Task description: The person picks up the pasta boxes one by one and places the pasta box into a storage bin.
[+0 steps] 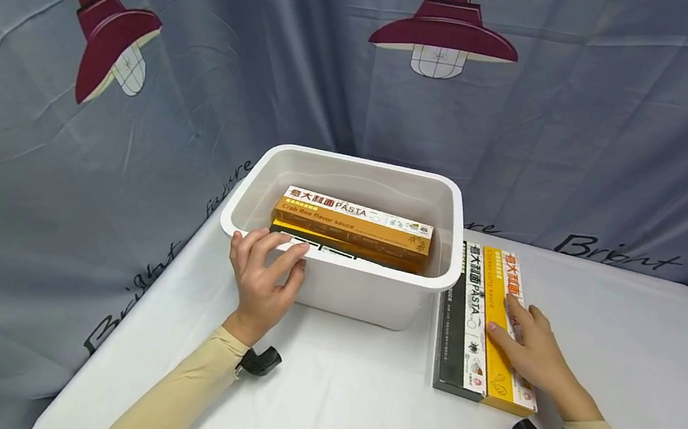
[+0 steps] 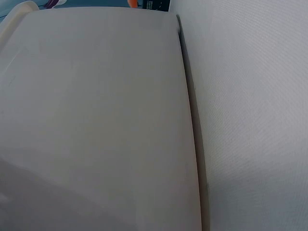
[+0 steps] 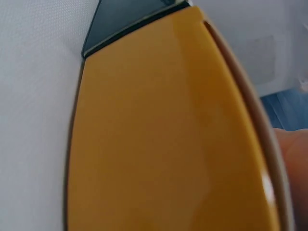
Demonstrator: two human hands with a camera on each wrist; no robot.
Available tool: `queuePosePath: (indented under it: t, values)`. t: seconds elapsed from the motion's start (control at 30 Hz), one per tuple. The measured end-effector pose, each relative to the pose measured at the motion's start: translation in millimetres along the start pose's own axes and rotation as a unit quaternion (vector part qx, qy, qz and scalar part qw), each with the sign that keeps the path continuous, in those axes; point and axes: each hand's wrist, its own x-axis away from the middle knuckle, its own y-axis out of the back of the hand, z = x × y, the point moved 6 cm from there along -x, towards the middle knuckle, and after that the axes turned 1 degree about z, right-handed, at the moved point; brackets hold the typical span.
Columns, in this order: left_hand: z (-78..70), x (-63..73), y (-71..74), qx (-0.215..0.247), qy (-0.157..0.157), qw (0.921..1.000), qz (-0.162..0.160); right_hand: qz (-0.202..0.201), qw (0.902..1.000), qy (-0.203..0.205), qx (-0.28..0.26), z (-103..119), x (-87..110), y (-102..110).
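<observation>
A white plastic bin (image 1: 365, 294) stands on the table. My left hand (image 1: 264, 285) holds its front rim near the left corner, fingers over the edge and thumb on the outside. Inside lies a brown pasta box (image 1: 349, 227) marked crab roe flavor, above a yellow and black box that is partly hidden. To the bin's right, a black-and-white pasta box (image 1: 462, 341) and a yellow-and-white pasta box (image 1: 497, 361) lie side by side. My right hand (image 1: 533, 349) rests on the yellow one, its thumb extended across the top. The right wrist view shows that box's yellow side (image 3: 144, 134) close up.
A white cloth covers the table (image 1: 354, 398). Behind it hangs a grey-blue curtain (image 1: 210, 33) printed with red lamps and lettering. The bin's outer wall (image 2: 96, 106) fills much of the left wrist view.
</observation>
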Motion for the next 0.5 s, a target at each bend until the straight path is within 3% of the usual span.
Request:
queuePosePath:
  t: [0.2, 0.5]
  values:
    - [0.7, -0.2, 0.0, 0.000, -0.002, 1.0000, 0.000, 0.008, 0.9977, -0.020, 0.064, 7.9, -1.3, -9.0]
    - [0.3, -0.1, -0.1, -0.001, -0.001, 1.0000, 0.001, 0.017, 0.9965, -0.038, 0.073, 5.9, -1.4, -11.7]
